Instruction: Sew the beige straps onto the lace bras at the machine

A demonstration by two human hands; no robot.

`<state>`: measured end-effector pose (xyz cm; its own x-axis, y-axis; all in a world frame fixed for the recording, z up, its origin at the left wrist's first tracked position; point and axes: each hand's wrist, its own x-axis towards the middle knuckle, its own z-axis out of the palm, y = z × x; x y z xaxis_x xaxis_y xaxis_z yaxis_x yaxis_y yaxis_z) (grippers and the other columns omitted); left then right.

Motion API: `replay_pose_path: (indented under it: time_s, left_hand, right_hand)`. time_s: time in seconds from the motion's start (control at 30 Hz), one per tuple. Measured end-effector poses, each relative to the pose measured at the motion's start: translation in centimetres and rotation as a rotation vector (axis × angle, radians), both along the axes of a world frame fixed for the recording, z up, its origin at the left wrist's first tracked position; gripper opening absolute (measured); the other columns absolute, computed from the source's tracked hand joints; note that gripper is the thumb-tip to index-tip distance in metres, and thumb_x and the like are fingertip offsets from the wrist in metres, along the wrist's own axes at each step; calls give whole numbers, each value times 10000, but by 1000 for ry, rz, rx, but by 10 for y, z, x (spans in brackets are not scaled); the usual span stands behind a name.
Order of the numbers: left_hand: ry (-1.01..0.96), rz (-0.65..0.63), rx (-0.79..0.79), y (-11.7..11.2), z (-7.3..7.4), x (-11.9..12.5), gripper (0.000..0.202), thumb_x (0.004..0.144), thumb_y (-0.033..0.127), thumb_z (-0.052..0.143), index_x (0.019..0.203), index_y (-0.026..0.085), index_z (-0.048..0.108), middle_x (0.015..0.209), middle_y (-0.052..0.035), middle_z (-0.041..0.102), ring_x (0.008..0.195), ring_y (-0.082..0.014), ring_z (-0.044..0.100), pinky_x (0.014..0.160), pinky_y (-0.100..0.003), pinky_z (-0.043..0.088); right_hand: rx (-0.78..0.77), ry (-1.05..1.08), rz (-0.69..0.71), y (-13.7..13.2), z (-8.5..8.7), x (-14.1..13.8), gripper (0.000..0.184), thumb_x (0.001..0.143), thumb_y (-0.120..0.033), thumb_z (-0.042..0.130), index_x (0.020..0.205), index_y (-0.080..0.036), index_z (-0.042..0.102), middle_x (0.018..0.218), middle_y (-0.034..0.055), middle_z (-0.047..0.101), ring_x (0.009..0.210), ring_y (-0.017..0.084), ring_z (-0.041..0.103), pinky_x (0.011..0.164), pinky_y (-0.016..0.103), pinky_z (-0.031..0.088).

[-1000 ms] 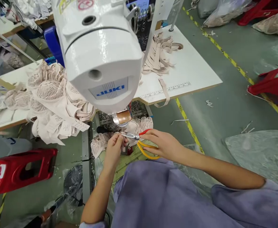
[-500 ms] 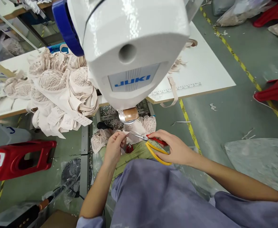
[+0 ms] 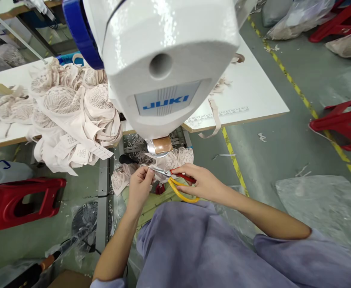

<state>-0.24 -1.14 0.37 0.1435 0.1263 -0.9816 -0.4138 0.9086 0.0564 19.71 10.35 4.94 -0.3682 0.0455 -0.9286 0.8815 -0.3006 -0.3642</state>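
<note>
while your right hand grasps the yellow-and-red-handled metal scissors, with your fingers curled around the handles, your left hand pinches an edge of the pale beige lace garment between thumb and fingertips. the scissors lie between your two hands, their blades pointing left to your left fingertips; whether the blades are cutting anything is too small to tell. the garment spreads just beyond your hands, below the copper-coloured and silver metal part at the bottom of the glossy white sewing machine head, partly over the olive-green cloth in front of your loose purple top. to the far left, a heaped pile of beige lace garments hangs over the near edge of the white tabletop; on the right side of that top, a narrow beige fabric strap droops past the edge, beside a printed ruler scale. a red plastic stool lies on the floor to your left, and a crumpled clear plastic sheet lies to your right.
</note>
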Motion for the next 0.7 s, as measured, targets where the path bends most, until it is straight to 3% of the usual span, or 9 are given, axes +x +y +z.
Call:
replay_pose_path:
  time_s: [0.23,0.4,0.47,0.57,0.63,0.7]
  left_hand:
    - [64,33,-50,0,3,7,343,857,488,675,721,182,600,610,35,504,554,-93,402,539,-218,331]
    - [27,300,-100,3,7,11,368,850,442,694,655,191,509,554,66,385,524,-77,313,547,-212,334]
    - [-11,386,-113,7,8,11,366,834,425,712,648,189,504,542,72,369,517,-72,306,545,-208,335]
    - [-55,408,-152,17,9,10,358,820,445,718,668,180,531,580,57,433,515,-62,344,521,-201,343]
    - [-136,391,-196,22,9,7,321,811,460,712,738,176,582,636,36,514,514,-62,397,493,-196,359]
    - [-275,357,-235,25,9,2,289,800,448,705,813,172,623,680,11,583,499,-70,447,457,-199,376]
  right_hand:
    - [43,35,33,5,6,7,341,936,-395,599,1241,-268,680,942,53,719,803,179,666,702,283,508]
    - [123,-74,74,22,10,33,340,926,-442,577,1198,-284,705,961,50,722,689,160,641,628,282,504]
    - [203,-130,158,43,-4,49,355,922,-466,569,1198,-289,704,973,53,724,691,174,641,613,295,499]
    - [387,-203,357,80,-41,68,397,939,-454,539,1253,-250,672,1029,95,718,805,242,667,670,352,516]
    - [528,-197,459,96,-61,66,416,956,-402,507,1280,-179,645,1137,162,689,948,312,664,783,436,531]
    - [641,-139,477,95,-68,49,433,969,-389,494,1290,-126,618,1230,221,642,1085,370,628,891,515,511]
